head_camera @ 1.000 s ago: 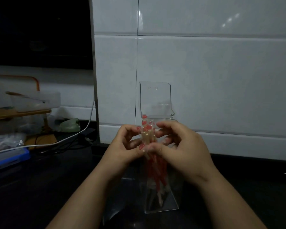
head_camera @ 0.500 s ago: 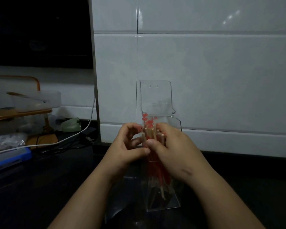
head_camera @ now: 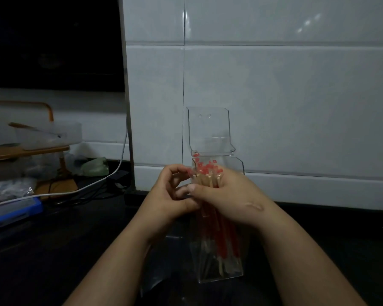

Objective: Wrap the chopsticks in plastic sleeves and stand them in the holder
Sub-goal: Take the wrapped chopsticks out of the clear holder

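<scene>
A clear acrylic holder [head_camera: 221, 273] stands on the dark counter with its lid [head_camera: 208, 129] flipped up against the white tiles. Several wooden chopsticks in red-printed plastic sleeves [head_camera: 208, 175] stand inside it, tops sticking out. My right hand [head_camera: 232, 195] grips the bundle near its top, thumb across the front. My left hand [head_camera: 173, 193] is beside the bundle on its left, fingers curled, fingertips at the leftmost sleeve top. Whether it pinches a sleeve is hard to see. The middle of the bundle is hidden behind both hands.
Loose clear plastic [head_camera: 159, 268] lies on the counter left of the holder. At the far left are a wooden rack [head_camera: 27, 151] with plastic containers, a blue box [head_camera: 11, 212] and a white cable [head_camera: 93, 183]. The tiled wall rises right behind the holder.
Both hands have lowered a little along the bundle and more of the red sleeve tops shows above them. My right hand has wrapped further round the bundle.
</scene>
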Tool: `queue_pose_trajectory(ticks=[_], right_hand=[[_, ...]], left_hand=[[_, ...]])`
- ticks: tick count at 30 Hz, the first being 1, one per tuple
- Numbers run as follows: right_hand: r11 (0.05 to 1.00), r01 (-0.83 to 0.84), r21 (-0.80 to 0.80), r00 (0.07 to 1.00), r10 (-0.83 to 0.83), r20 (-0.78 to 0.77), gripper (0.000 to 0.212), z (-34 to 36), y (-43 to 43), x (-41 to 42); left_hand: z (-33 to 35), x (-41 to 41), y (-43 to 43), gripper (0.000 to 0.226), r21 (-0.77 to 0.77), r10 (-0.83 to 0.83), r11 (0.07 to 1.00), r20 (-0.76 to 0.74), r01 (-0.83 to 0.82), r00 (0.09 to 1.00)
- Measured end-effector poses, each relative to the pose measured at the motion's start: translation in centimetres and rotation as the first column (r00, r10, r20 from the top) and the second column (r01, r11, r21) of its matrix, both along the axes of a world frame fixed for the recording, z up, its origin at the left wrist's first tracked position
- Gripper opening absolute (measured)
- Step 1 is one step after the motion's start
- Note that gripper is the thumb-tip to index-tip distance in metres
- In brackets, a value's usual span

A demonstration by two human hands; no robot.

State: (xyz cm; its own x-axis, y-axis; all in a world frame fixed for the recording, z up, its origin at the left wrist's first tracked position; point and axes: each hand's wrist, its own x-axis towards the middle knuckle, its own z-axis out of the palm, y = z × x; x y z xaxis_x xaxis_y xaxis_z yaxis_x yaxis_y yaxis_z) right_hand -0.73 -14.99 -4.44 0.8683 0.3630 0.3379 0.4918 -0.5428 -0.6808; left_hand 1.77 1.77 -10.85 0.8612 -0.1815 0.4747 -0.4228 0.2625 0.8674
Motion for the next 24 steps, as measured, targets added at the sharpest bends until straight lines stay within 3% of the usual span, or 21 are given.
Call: queue_pose_trajectory(ticks=[6,9,12,17,20,24], right_hand=[[0.994,0.102,0.036,0.994,-0.103,0.042,0.025,-0.2,0.2,-0.3],[0.995,0.077,0.067,0.993,-0.083,0.081,0.008,-0.1,0.2,-0.7],[0.975,0.100,0.200,0.985,-0.125,0.119,0.023,-0.4,-0.2,-0.9],[0.812,0.171,0.558,0.939,-0.305,0.156,0.027,-0.8,-1.3,-1.2],[0.795,0.150,0.588,0.935,-0.308,0.177,0.028,-0.9,-1.5,-1.4],[0.813,0.139,0.566,0.923,-0.313,0.223,0.028,-1.2,-1.1,-1.4]], left_hand=[[-0.3,0.4,0.1,0.066,-0.030,-0.034,0.999,-0.018,0.033,0.999],[-0.3,0.5,0.3,0.069,-0.025,-0.033,0.999,-0.032,0.032,0.999],[-0.3,0.4,0.4,0.079,0.017,-0.015,1.000,-0.029,0.016,0.999],[-0.3,-0.4,0.3,0.128,0.349,-0.057,0.935,-0.031,0.064,0.998],[-0.3,-0.6,-0.1,0.142,0.495,-0.012,0.868,-0.055,0.038,0.998],[-0.2,-0.6,-0.2,0.136,0.643,0.056,0.765,-0.014,-0.034,0.998]])
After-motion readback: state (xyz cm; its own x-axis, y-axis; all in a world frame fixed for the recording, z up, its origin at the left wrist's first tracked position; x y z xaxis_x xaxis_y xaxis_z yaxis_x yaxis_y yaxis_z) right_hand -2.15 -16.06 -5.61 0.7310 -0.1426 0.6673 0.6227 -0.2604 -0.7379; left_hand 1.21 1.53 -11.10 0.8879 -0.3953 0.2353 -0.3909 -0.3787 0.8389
